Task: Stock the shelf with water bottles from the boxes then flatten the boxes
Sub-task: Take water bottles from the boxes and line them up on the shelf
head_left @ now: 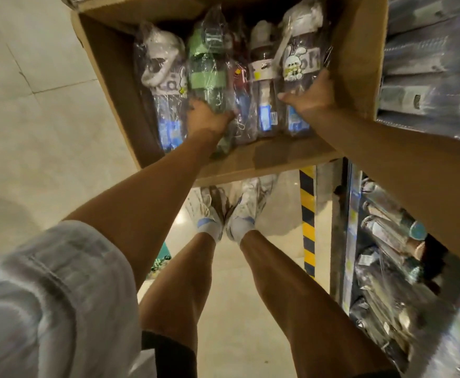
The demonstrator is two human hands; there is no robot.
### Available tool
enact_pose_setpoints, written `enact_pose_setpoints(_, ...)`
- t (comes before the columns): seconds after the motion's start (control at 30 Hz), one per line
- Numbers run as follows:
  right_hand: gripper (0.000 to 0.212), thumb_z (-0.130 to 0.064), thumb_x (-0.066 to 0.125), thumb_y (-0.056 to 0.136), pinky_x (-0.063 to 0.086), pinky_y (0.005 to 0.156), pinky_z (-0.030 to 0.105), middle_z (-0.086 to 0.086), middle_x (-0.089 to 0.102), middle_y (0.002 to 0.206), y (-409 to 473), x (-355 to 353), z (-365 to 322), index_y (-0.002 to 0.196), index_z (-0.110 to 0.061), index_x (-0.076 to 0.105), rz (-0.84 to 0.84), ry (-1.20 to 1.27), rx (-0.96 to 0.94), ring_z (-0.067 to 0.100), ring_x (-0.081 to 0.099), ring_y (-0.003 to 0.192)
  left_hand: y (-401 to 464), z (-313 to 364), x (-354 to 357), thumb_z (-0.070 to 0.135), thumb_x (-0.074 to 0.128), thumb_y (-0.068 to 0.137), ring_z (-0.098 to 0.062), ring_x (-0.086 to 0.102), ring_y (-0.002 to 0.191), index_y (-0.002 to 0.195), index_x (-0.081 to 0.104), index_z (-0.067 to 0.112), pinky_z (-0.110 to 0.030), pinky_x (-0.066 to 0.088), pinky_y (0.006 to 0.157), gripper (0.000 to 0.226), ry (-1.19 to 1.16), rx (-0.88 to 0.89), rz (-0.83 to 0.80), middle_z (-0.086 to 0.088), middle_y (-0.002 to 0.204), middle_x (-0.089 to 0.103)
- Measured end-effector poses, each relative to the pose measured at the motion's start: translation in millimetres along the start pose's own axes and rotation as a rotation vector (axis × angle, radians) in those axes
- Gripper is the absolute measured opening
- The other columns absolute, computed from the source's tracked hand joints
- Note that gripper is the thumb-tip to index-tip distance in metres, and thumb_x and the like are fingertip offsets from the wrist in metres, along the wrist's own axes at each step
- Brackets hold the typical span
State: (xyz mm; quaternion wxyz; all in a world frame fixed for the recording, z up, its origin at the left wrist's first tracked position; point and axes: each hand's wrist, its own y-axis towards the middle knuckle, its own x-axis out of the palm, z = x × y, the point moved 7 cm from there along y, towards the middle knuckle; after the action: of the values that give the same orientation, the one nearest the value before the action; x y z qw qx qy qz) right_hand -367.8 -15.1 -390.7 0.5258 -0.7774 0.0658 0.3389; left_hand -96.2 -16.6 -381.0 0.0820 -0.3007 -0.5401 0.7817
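Observation:
An open cardboard box (pixel 357 64) lies in front of me with several plastic-wrapped water bottles side by side in it. My left hand (pixel 208 118) grips the base of a green bottle (pixel 208 64) near the box's middle. My right hand (pixel 312 95) grips a dark bottle with a white rabbit sticker (pixel 299 61) at the box's right wall. A white-capped bottle (pixel 160 66) lies at the left, and a clear bottle (pixel 262 77) lies between my hands.
A shelf (pixel 427 50) of wrapped goods rises on the right, with more wrapped bottles (pixel 392 241) on its lower level. A yellow-black striped strip (pixel 307 222) marks the shelf base. My feet (pixel 223 211) stand on the pale tiled floor (pixel 32 105).

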Motion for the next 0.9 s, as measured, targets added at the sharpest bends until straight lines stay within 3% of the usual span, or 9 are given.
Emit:
enact_pose_setpoints(0.1, 0.118, -0.049, 0.091, 0.073, 0.041, 0.116, 0.046, 0.015, 0.037, 0.159, 7.5, 8.1, -0.9, 0.159, -0.009, 0.019, 0.043, -0.028, 0.03, 0.036, 0.042, 0.145, 10.8, -3.3, 2.5, 0.038, 0.086, 0.082, -0.038, 0.048, 0.14, 0.163, 0.002, 0.007, -0.037, 0.045, 0.112, 0.121, -0.006, -0.017, 0.024, -0.02, 0.158, 0.04)
enact_pose_setpoints(0.23, 0.103, -0.04, 0.092, 0.075, 0.05, 0.109, 0.046, 0.013, 0.047, 0.152, 12.6, 9.6, 0.5, 0.151, -0.012, 0.027, 0.048, 0.017, 0.056, 0.036, 0.053, 0.135, 17.9, -5.9, 5.0, 0.031, 0.084, 0.085, -0.038, 0.057, 0.131, 0.164, -0.005, 0.011, -0.047, 0.054, 0.106, 0.121, -0.043, -0.021, 0.046, -0.019, 0.156, 0.043)
enact_pose_setpoints(0.33, 0.099, -0.038, 0.09, 0.076, 0.05, 0.11, 0.045, 0.011, 0.051, 0.15, 6.1, 4.5, -0.2, 0.15, -0.011, 0.03, 0.035, 0.058, 0.045, 0.034, 0.054, 0.135, 12.0, -4.9, 3.9, 0.029, 0.084, 0.085, -0.036, 0.051, 0.137, 0.165, -0.004, 0.013, -0.046, 0.048, 0.113, 0.119, -0.15, -0.03, 0.018, -0.017, 0.158, 0.041)
enact_pose_setpoints(0.43, 0.106, -0.039, 0.091, 0.071, 0.051, 0.108, 0.045, 0.007, 0.055, 0.147, -18.6, -7.3, -3.4, 0.154, -0.014, 0.03, -0.02, 0.184, 0.062, 0.03, 0.057, 0.132, -7.6, -3.8, -2.7, 0.028, 0.085, 0.083, -0.031, 0.057, 0.127, 0.164, 0.007, 0.02, -0.042, 0.048, 0.11, 0.113, -0.288, -0.024, -0.079, -0.016, 0.153, 0.046)
enact_pose_setpoints(0.5, 0.106, -0.043, 0.094, 0.059, 0.053, 0.105, 0.047, 0.001, 0.061, 0.139, -41.1, -18.3, -5.9, 0.147, -0.02, 0.039, -0.058, 0.305, 0.064, 0.025, 0.062, 0.125, -30.8, -3.0, -12.9, 0.039, 0.091, 0.068, -0.032, 0.065, 0.12, 0.158, 0.02, 0.026, -0.05, 0.055, 0.104, 0.116, -0.355, -0.054, -0.131, -0.016, 0.143, 0.056)
enact_pose_setpoints(0.57, 0.098, -0.044, 0.094, 0.052, 0.055, 0.102, 0.045, -0.004, 0.068, 0.126, -70.6, -33.5, -10.0, 0.136, -0.024, 0.048, -0.076, 0.43, 0.053, 0.018, 0.067, 0.114, -50.8, -8.2, -21.7, 0.049, 0.093, 0.05, -0.038, 0.069, 0.117, 0.15, 0.032, 0.028, -0.058, 0.057, 0.099, 0.119, -0.392, -0.084, -0.167, -0.019, 0.135, 0.064)
enact_pose_setpoints(0.67, 0.074, -0.033, 0.092, 0.066, 0.06, 0.094, 0.042, -0.006, 0.072, 0.113, -125.1, -61.3, -19.8, 0.13, -0.023, 0.054, -0.1, 0.583, 0.03, 0.014, 0.072, 0.101, -92.6, -1.5, -42.5, 0.046, 0.096, 0.047, -0.039, 0.072, 0.112, 0.149, 0.037, 0.033, -0.06, 0.058, 0.095, 0.119, -0.458, -0.101, -0.21, -0.02, 0.134, 0.066)
enact_pose_setpoints(0.8, 0.054, -0.021, 0.085, 0.081, 0.062, 0.066, 0.028, -0.003, 0.074, 0.105, -210.3, -99.2, -25.2, 0.129, -0.022, 0.06, -0.138, 0.762, 0.037, 0.008, 0.075, 0.082, -192.5, 34.1, -83.2, 0.026, 0.088, 0.071, -0.036, 0.077, 0.097, 0.135, 0.05, 0.012, -0.062, 0.061, 0.086, 0.076, -0.496, -0.051, -0.26, -0.016, 0.115, 0.075)
enact_pose_setpoints(0.9, 0.07, -0.031, 0.091, 0.064, 0.062, 0.088, 0.04, -0.002, 0.077, 0.115, -287.4, -150.5, -35.6, 0.128, -0.033, 0.062, -0.157, 0.89, 0.006, 0.018, 0.075, 0.103, -281.2, 66.3, -120.3, 0.022, 0.086, 0.073, -0.032, 0.077, 0.094, 0.13, 0.055, 0.013, -0.061, 0.061, 0.087, 0.066, -0.461, 0.029, -0.284, -0.014, 0.111, 0.076)
